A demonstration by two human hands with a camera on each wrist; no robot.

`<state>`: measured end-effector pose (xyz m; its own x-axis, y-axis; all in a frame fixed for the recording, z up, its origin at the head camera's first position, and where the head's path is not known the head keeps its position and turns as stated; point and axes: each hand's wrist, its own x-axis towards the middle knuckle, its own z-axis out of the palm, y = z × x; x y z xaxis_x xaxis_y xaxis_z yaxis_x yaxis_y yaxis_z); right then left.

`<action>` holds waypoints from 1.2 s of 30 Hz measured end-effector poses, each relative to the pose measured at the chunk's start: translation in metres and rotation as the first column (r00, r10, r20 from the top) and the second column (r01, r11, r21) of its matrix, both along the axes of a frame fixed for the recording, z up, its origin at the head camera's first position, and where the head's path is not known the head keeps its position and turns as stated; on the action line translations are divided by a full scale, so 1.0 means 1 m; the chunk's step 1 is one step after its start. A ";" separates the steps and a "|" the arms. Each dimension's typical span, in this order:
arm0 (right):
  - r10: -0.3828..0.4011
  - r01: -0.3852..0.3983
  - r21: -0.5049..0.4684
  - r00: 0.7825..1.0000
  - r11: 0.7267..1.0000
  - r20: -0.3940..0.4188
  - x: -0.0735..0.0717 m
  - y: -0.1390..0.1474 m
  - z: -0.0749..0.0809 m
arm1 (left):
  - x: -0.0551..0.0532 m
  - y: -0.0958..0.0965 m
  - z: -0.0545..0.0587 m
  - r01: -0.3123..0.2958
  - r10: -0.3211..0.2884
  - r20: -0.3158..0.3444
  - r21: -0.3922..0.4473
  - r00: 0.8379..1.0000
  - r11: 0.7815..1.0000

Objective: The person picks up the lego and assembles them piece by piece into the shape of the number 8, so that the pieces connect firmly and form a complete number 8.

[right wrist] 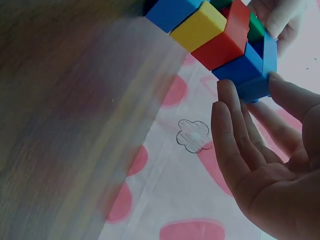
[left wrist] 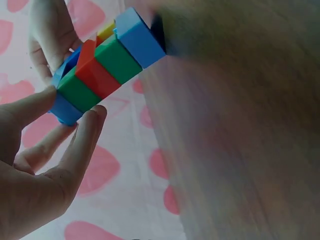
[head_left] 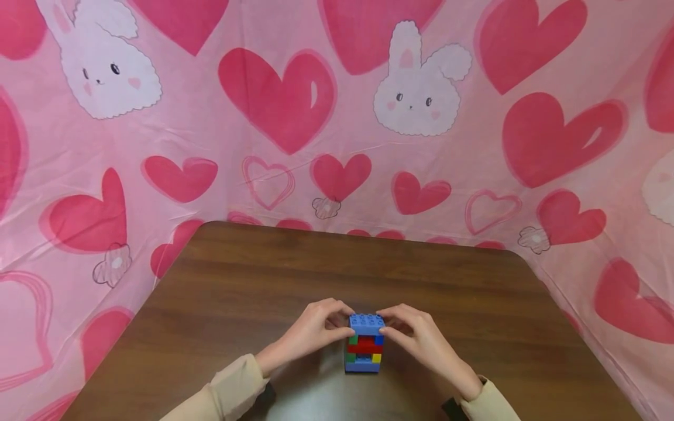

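A small tower of toy building bricks stands upright on the brown table. Its base is a blue brick [head_left: 362, 367], with a green brick [left wrist: 118, 59] and a yellow brick [right wrist: 198, 29] above at opposite ends. Across these lies a red brick [head_left: 364, 348]. Another green brick [left wrist: 78, 90] and a small blue brick [right wrist: 240, 67] form the layer over it. A long blue brick [head_left: 367, 324] with studs caps the tower. My left hand [head_left: 318, 327] pinches the cap's left end between thumb and fingers. At the right end, my right hand [head_left: 418, 330] pinches the same brick.
The wooden table [head_left: 253, 263] stretches behind and to both sides of the tower. Pink fabric [head_left: 358, 117] printed with hearts and rabbits hangs along the table's far and side edges.
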<state>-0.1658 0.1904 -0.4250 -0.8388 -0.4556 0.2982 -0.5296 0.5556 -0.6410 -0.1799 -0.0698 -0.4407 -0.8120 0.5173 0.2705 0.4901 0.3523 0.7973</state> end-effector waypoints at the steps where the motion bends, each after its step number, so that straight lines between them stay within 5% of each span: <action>1: -0.004 0.004 0.004 1.000 1.000 -0.001 -0.001 -0.001 0.000 | -0.001 0.000 -0.001 -0.011 0.011 0.000 0.001 1.000 1.000; 10: -0.064 0.061 0.046 0.995 0.997 0.073 -0.016 -0.009 -0.007 | -0.012 0.001 -0.006 -0.159 0.155 0.119 0.025 0.981 0.987; 18: -0.102 0.099 0.025 0.977 0.995 0.188 -0.027 -0.015 -0.014 | -0.022 -0.001 -0.012 -0.219 0.215 0.145 0.011 0.966 0.976; 30: -0.105 0.097 0.041 0.957 0.994 0.270 -0.038 -0.020 -0.019 | -0.032 -0.006 -0.014 -0.202 0.212 0.163 -0.076 0.964 0.976; 36: -0.101 0.094 0.038 0.943 0.995 0.316 -0.043 -0.021 -0.021 | -0.037 -0.007 -0.014 -0.156 0.172 0.231 -0.085 0.958 0.984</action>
